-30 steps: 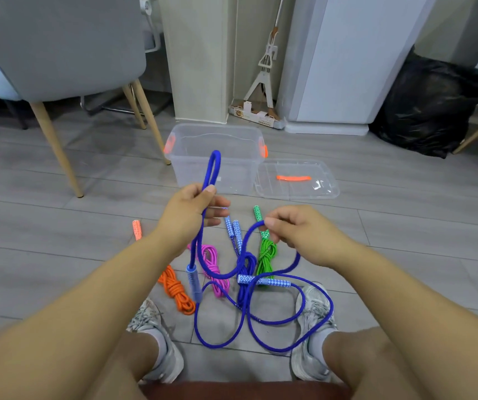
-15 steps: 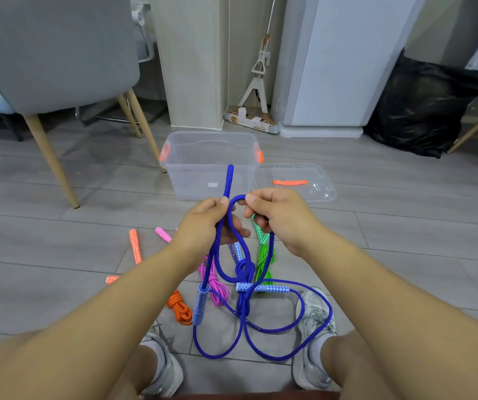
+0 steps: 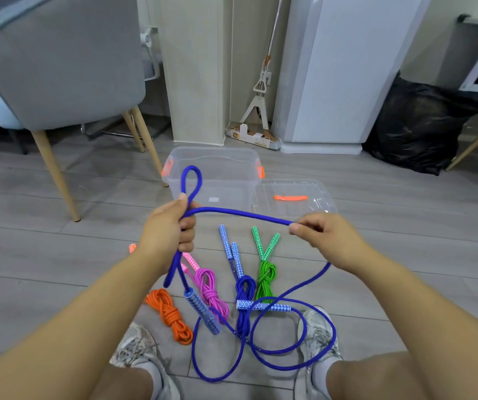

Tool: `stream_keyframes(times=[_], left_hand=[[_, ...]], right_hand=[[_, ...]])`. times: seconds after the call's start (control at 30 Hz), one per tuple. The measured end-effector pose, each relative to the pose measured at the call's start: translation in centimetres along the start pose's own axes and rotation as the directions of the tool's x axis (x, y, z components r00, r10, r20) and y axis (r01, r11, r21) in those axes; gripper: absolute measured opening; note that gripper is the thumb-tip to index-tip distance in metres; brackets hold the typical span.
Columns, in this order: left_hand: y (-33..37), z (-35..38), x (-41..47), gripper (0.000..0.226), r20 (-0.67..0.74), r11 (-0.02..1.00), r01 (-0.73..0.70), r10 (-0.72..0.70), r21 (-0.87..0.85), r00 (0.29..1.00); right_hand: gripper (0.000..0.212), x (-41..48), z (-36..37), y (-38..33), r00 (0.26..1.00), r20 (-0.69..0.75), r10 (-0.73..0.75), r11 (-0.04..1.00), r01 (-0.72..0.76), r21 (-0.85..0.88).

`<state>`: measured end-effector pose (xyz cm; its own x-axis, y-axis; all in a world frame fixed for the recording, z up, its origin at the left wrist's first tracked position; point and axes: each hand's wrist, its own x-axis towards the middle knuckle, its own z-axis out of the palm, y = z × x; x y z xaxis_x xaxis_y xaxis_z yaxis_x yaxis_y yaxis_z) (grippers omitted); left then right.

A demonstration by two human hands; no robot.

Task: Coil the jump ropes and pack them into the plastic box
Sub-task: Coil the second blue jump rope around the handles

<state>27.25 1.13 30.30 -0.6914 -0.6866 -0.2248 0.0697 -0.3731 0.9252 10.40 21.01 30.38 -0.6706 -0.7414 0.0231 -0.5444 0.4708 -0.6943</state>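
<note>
Since left hand (image 3: 171,229) and right hand (image 3: 323,238) parted, the right pinches the loose rope (image 3: 240,213), a span drawn level from the left, which fists the gathered loops (another turn measured, probably). The rest trails on the floor (image 3: 58,255) between the shoes (image 3: 318,333).
Count: one box (image 3: 214,153), nothing packed; one lid (image 3: 323,194); four coiled ropes: orange (image 3: 169,316), pink (image 3: 210,287), blue (image 3: 245,290), green (image 3: 266,275).

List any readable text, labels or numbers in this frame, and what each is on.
Nothing is legible in this view.
Dark print on the cardboard box under the mop: too blurred to read.
White sticker on the front wall of the plastic box: too small to tell whether it has print.
The jump rope handles: diamond pattern only, no letters.
</note>
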Motion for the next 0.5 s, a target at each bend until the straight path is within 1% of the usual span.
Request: stream_keyframes(times=[0.1,0.17,0.23,0.33,0.4,0.43,0.47,0.5], left_hand=[[0.5,-1.1,0.3,0.035,-0.052,1.0,-0.003,0.001,-0.03,0.999],[0.4,-0.8,0.1,0.033,-0.03,0.999,0.009,-0.01,-0.031,1.0],[0.0,0.3,-0.3,0.027,0.017,1.0,0.003,-0.003,0.022,1.0],[-0.7,2.0,-0.9,0.016,0.065,0.994,-0.037,0.031,0.1,0.997],[-1.0,2.7,-1.1,0.017,0.077,0.993,-0.056,0.048,0.103,0.996],[-1.1,2.9,-1.0,0.019,0.073,0.993,-0.067,0.06,0.094,0.996],[-1.1,3.1,-1.0,0.02,0.065,0.993,-0.079,0.074,0.087,0.995],[-1.1,3.3,-0.9,0.021,0.054,0.992,-0.09,0.086,0.087,0.995]], right_hand=[[0.018,-0.5,-0.4,1.5,1.0,-0.011,0.001,0.996,-0.002,-0.092],[0.027,-0.4,0.3,1.2,0.998,-0.05,-0.032,0.998,0.029,-0.057],[0.03,0.0,1.4,-0.1,0.992,-0.099,-0.075,0.997,0.078,0.025],[0.029,0.5,3.2,-2.1,0.984,-0.15,-0.096,0.977,0.121,0.173],[0.029,0.5,4.2,-3.3,0.98,-0.18,-0.08,0.947,0.131,0.293],[0.024,0.5,4.6,-3.8,0.98,-0.19,-0.061,0.925,0.127,0.357],[0.019,0.4,4.9,-4.3,0.98,-0.192,-0.046,0.909,0.121,0.399],[0.018,0.3,5.1,-4.7,0.981,-0.187,-0.043,0.905,0.118,0.41]])
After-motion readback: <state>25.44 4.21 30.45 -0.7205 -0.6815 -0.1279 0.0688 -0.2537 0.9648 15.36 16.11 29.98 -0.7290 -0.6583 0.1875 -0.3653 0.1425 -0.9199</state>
